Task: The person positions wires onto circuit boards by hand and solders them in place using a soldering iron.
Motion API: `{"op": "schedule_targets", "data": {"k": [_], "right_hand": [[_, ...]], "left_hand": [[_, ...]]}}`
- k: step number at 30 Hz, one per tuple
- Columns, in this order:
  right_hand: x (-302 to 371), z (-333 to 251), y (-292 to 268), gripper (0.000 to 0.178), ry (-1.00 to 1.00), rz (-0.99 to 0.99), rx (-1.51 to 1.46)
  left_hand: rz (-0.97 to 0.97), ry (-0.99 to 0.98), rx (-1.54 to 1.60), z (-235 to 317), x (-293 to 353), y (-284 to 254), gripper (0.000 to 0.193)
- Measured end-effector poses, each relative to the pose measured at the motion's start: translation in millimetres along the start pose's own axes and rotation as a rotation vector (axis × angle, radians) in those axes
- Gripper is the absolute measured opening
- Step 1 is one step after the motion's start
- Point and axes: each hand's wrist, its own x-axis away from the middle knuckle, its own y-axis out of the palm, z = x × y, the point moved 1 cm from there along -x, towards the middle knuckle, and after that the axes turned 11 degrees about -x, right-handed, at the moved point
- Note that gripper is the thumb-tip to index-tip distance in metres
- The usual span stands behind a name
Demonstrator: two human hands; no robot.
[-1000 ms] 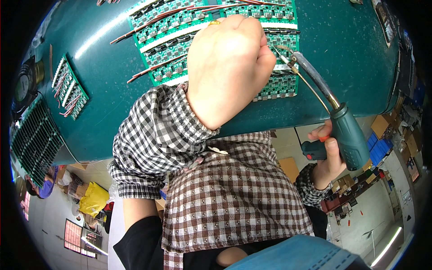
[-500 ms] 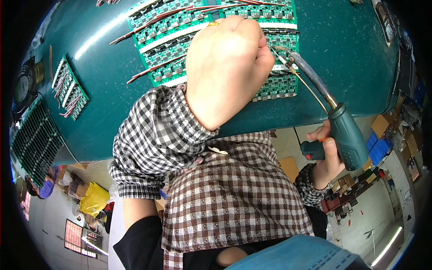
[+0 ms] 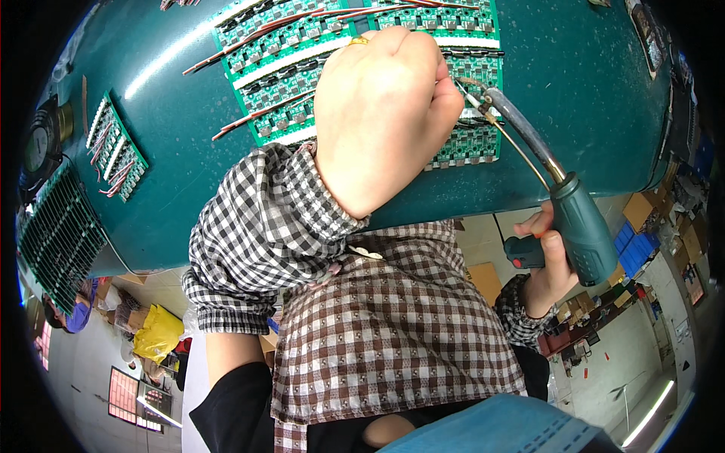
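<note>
Green circuit boards (image 3: 472, 145) lie in a panel on the teal work surface, with rows of small components and white strips. My left hand (image 3: 387, 113) is over their middle, fingers curled closed; whatever they pinch is hidden beneath the hand. A ring shows on one finger. My right hand (image 3: 555, 264) grips the trigger handle of a green soldering gun (image 3: 583, 226). Its bent metal tube and thin feed tube reach up left, with the tip beside my left fingertips, over the boards. Red-brown wires (image 3: 253, 38) lie across the boards and stick out at their left.
A smaller board piece with wires (image 3: 117, 151) lies to the left. Beyond it stand a round dark fan (image 3: 39, 147) and a wire grille (image 3: 62, 230). The table's near edge (image 3: 423, 208) runs just before my checked apron. Boxes (image 3: 646, 211) sit on the floor at right.
My left hand has shifted very slightly to the right. The soldering gun and my right hand look nearly unmoved.
</note>
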Motion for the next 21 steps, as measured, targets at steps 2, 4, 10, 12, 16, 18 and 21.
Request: {"op": "schedule_targets", "data": {"k": [2,4,10,12,16,18,21], "right_hand": [[-0.3,-0.5,-0.3,0.047,0.006,-0.011,-0.013],[-0.2,-0.4,-1.1,0.045,0.006,-0.024,-0.059],[0.0,0.2,0.7,0.046,0.003,-0.024,-0.065],[0.3,0.7,0.1,0.049,0.006,0.001,-0.011],[1.0,1.0,-5.1,0.048,-0.026,-0.006,0.01],[0.8,0.1,-4.2,0.048,-0.028,0.0,0.002],[0.2,-1.0,-2.3,0.047,-0.023,0.017,-0.025]], "left_hand": [[0.0,0.0,0.0,0.7,-0.4,-0.9,0.012],[0.01,0.006,0.003,0.0,0.3,-0.5,0.013],[0.01,0.01,0.001,-0.2,0.6,0.3,0.013],[0.011,0.011,0.005,-0.5,0.6,0.5,0.013],[0.011,0.013,0.008,-1.0,0.1,0.3,0.013],[0.011,0.011,0.004,-1.0,0.3,0.7,0.013],[0.007,0.008,-0.005,-0.8,0.2,1.2,0.013]]}}
